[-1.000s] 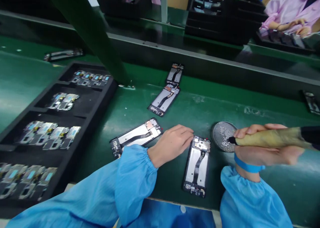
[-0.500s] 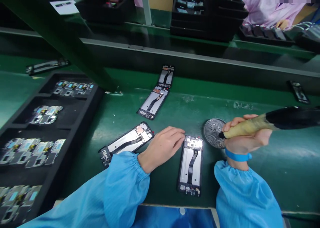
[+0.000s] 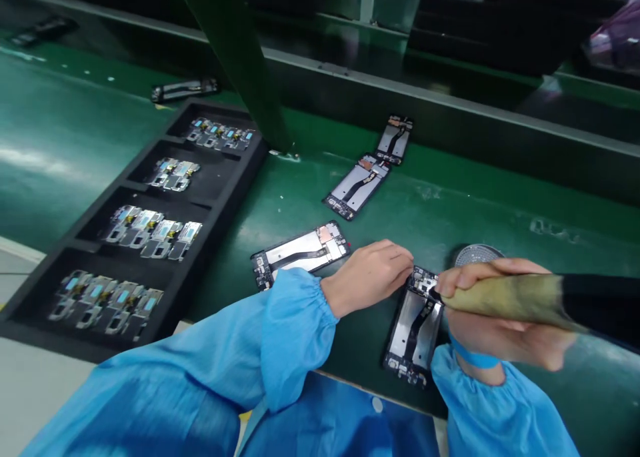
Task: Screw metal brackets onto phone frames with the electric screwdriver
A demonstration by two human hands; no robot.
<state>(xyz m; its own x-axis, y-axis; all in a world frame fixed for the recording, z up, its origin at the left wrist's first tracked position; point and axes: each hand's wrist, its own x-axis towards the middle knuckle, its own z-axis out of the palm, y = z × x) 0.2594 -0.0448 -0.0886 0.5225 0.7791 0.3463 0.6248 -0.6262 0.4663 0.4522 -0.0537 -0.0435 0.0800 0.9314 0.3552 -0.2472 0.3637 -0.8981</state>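
On the phone frame [image 3: 415, 323], the left hand [image 3: 373, 277] was rested with loosely curled fingers, empty; the screwdriver [image 3: 520, 300] was gripped by the right hand [image 3: 505, 323], tip at its top.

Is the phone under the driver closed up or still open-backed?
Open-backed: the phone frame lies flat with bare metal plate, flex cable and boards showing; no rear cover on it.
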